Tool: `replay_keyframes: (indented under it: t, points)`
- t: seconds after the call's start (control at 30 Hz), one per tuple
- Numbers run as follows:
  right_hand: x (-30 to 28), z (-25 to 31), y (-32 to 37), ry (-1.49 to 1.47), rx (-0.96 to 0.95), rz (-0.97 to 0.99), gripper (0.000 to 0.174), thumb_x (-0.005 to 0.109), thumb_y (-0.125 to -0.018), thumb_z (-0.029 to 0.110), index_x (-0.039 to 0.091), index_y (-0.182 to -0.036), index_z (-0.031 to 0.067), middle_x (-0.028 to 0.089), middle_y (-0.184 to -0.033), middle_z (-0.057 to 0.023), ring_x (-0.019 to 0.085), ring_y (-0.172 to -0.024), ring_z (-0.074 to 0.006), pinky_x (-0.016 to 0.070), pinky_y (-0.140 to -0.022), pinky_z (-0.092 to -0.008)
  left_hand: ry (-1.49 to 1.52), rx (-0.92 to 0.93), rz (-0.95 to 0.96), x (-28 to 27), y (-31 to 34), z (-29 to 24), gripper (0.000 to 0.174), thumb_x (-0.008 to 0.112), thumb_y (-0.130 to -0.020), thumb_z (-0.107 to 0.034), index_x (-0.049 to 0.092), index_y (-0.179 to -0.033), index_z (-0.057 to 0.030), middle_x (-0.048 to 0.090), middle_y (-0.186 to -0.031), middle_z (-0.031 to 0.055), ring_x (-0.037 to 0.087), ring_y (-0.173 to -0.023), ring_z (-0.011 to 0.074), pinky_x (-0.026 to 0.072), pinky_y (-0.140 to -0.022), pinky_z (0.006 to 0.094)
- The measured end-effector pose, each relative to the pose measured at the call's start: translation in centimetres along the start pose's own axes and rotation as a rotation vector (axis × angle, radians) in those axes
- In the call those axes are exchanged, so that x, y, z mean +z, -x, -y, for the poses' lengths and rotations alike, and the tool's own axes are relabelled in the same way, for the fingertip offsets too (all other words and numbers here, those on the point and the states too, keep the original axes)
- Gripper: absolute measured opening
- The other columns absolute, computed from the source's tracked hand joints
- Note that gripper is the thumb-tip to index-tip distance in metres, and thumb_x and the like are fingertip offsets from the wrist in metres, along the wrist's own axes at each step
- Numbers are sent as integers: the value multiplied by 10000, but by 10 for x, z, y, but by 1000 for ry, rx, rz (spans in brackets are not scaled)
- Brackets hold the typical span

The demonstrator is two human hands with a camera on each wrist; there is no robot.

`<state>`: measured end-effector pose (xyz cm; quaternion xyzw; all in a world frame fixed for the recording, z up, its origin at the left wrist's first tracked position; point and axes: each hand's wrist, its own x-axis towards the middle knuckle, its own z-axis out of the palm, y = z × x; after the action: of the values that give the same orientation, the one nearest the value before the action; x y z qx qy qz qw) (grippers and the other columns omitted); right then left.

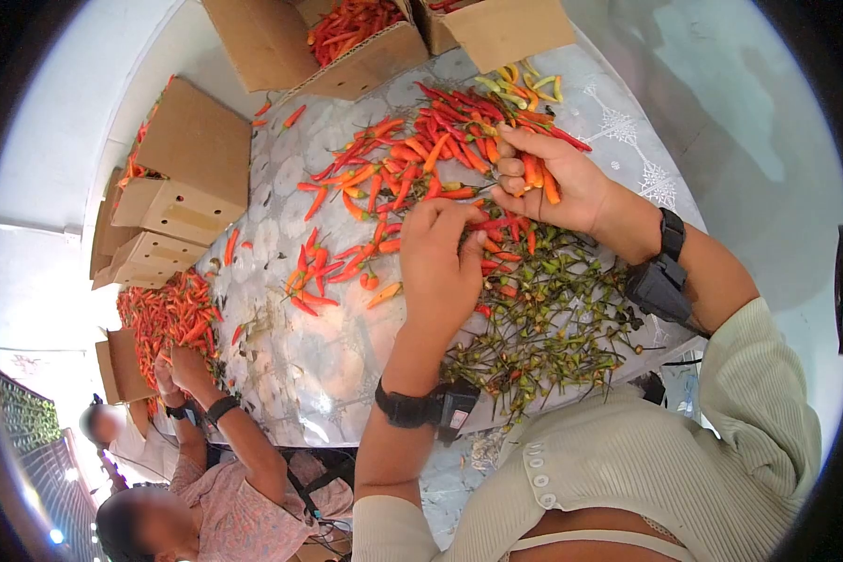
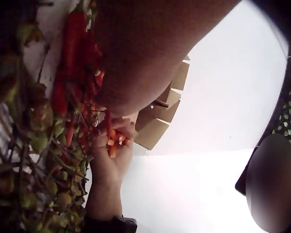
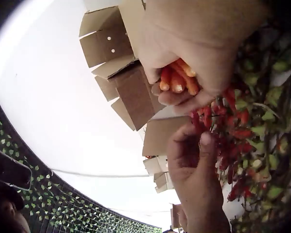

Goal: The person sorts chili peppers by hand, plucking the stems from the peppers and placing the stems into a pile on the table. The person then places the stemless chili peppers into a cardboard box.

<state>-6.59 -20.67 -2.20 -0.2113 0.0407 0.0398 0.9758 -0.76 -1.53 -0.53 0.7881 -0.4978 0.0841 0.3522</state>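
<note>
My right hand (image 1: 576,187) grips several orange-red chili peppers (image 3: 178,82) in its curled fingers, their pale stemless ends showing in the right wrist view. Close beside it, my left hand (image 1: 440,267) pinches a red chili pepper (image 3: 201,119) between thumb and fingers, just below the right hand's fingertips. Under and past both hands lies a loose heap of red and orange chili peppers (image 1: 412,169). A pile of green chili stems (image 1: 553,323) spreads on the table nearest my body.
The table (image 1: 300,393) has a patterned cover. Cardboard boxes (image 1: 197,159) with chilies stand along the far and left edges. Yellowish chilies (image 1: 525,86) lie at the far right. At left, another person's hands (image 1: 185,370) are at a big chili heap (image 1: 173,318).
</note>
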Motion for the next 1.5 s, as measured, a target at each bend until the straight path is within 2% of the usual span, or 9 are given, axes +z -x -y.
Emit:
replay_keyframes:
  t: [0.07,0.17,0.3,0.47,0.63,0.93,1.23,1.37,1.5]
  points:
    - [1,-1,0,81,-14,-22,158,531,-936,264,555,-899,111,544,-708,21,541,-602,-89,524,-700,-308,40,28,-79,1,-1,5,158,638,-797,-59,585,-942,-20,588,-882,113,580,-842,246,459,-737,337]
    - [13,-4,4,163,-35,-147,143,560,-923,258,562,-916,115,537,-710,25,528,-587,-68,508,-603,-263,390,-261,-91,6,4,-2,155,598,-851,-68,556,-992,-23,597,-848,95,591,-739,227,462,-658,318]
    - [25,-7,7,258,-6,-272,166,590,-907,266,570,-934,103,550,-739,23,520,-549,-69,468,-499,-235,585,-347,-116,3,3,-9,147,592,-895,-120,542,-972,-5,592,-797,48,581,-693,121,460,-596,248]
    - [23,-15,10,411,6,-83,240,643,-872,270,578,-989,71,553,-709,16,489,-480,-64,425,-450,-230,803,-469,-82,-1,1,-12,171,603,-901,-146,544,-936,11,598,-802,37,557,-669,76,445,-587,210]
    - [22,-18,12,540,1,17,352,749,-780,230,592,-1019,25,550,-650,11,475,-468,-49,365,-424,-195,777,-505,-42,-1,2,-10,218,623,-894,-191,566,-901,19,599,-732,24,536,-630,65,423,-558,196]
    - [39,-21,17,904,-204,-108,267,777,-749,218,642,-880,29,562,-618,16,474,-453,-37,347,-412,-176,665,-563,-21,-3,3,-10,301,646,-878,-280,592,-850,14,566,-672,3,497,-594,55,395,-534,198]
    - [37,-23,18,619,-68,-99,197,726,-807,211,576,-817,83,468,-568,49,348,-406,-32,218,-373,-196,913,-442,-88,-3,7,-4,236,627,-891,-232,581,-831,-8,537,-659,-14,478,-584,50,369,-522,197]
    - [35,-25,19,461,-15,-18,143,698,-828,172,587,-859,87,520,-629,32,356,-396,-37,222,-364,-204,980,-425,-98,-7,6,-10,220,632,-887,-216,576,-821,-13,537,-669,-17,482,-597,51,372,-533,196]
    - [50,-17,22,444,-90,-109,171,703,-824,173,577,-882,73,526,-630,32,374,-403,-35,232,-365,-193,961,-378,-45,-11,9,-11,201,643,-879,-194,581,-805,-18,545,-699,-22,477,-623,41,378,-553,195]
